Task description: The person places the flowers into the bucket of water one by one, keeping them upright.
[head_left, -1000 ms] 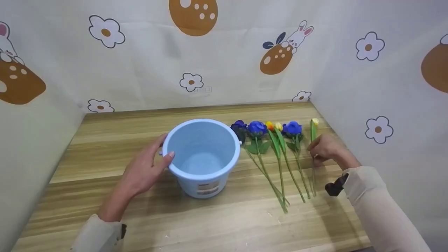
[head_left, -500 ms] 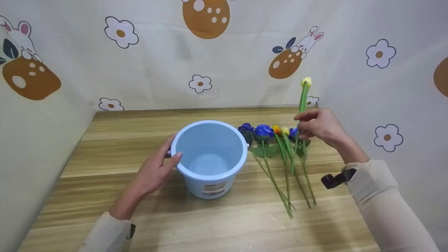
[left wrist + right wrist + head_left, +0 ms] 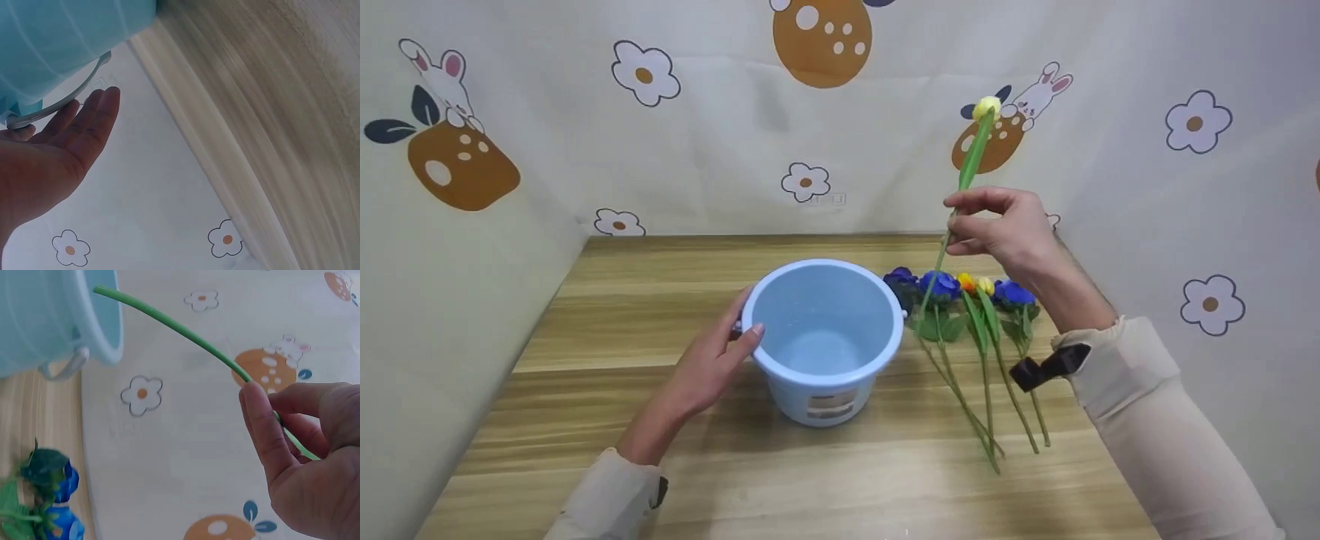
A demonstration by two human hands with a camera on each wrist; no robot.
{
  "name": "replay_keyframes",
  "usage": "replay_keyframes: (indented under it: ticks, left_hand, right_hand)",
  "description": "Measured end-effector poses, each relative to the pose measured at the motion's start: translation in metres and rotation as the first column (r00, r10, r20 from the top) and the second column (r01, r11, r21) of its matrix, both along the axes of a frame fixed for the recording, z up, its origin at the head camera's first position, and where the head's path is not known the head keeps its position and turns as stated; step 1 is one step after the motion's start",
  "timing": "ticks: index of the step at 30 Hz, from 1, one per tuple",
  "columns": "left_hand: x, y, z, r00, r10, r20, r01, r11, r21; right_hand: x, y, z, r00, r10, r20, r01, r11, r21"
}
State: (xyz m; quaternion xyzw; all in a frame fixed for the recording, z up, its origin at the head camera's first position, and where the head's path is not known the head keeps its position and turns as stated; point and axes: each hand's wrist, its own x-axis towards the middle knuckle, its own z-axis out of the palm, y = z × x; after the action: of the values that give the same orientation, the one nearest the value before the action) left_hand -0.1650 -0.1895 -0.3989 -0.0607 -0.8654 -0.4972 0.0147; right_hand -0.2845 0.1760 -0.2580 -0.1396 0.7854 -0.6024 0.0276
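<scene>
Light-blue plastic, a round, open-topped bucket (image 3: 787,396) stands upright on a wood-grain tabletop (image 3: 750,480) in the head view. The person's left hand (image 3: 710,373) holds its rim, thumb over the edge, fingers outside. To the right, raised above the table, the right hand (image 3: 1009,229) pinches the thin green stem of a pale-yellow artificial tulip (image 3: 975,154), bloom up. Its stem end hangs just right of the rim, in front of flowers lying in a row: a dark purple-blue bloom (image 3: 900,277), a bright-blue ruffled bloom (image 3: 940,286), an orange tulip (image 3: 966,283), a second yellow tulip (image 3: 986,286) and another blue bloom (image 3: 1015,292). Cream sheeting (image 3: 720,135) printed with flowers and rabbits encloses the table.

From the left wrist, a thin, curved, pale handle (image 3: 67,104) runs below the bucket's wall, the fingers extending just beside it.

From the right wrist, thumb and fingers press together on the stem; its tip overlaps the bucket's rim, whether inside I cannot tell. Blue blooms lie lower left.
</scene>
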Motion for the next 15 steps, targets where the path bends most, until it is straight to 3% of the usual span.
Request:
replay_keyframes:
  ticks: [8,15]
  left_hand:
    - [0.000,0.000,-0.001,1.000,0.001,0.006,-0.001,1.000,0.028]
    - [-0.001,0.001,-0.002,1.000,-0.008,-0.020,0.009,0.999,0.050]
  right_hand:
    - [0.001,-0.044,0.003,0.993,0.072,-0.091,-0.079,0.994,-0.072]
    - [0.008,-0.085,-0.009,0.981,0.160,-0.112,-0.166,0.985,-0.045]
